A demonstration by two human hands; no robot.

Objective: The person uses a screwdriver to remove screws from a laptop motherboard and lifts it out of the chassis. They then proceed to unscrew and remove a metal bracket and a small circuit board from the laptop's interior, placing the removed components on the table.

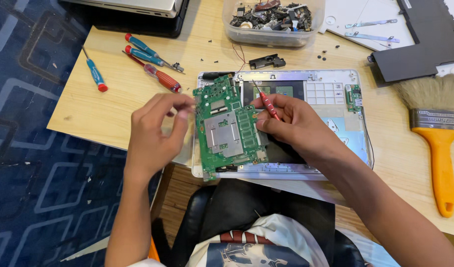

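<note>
While both hands are working at the centre of the frame, the lines below are running from the grips outward.

Left grip: the left hand (155, 131) is pinching its fingertips narrowly together at the left edge of the green circuit board (228, 126); whether anything small is sitting between them I cannot tell.

Right grip: the right hand (291, 123) is closing around a small red screwdriver (267, 103), its thumb pressing on the board's right edge.

Board: it is standing tilted over the left part of the opened white laptop shell (335, 96).

Shell: it is lying on the wooden surface (113, 106), mid-frame.

Upper left: three blue-and-red screwdrivers (147, 55) are lying well apart from the hands.

Top centre: a clear plastic tub (274, 34) is holding dark small parts.

Right edge: a wide brush with an orange handle (439, 143) is resting on the surface.

Upper right: a flat black panel (422, 47) is lying beside the brush bristles.
</note>
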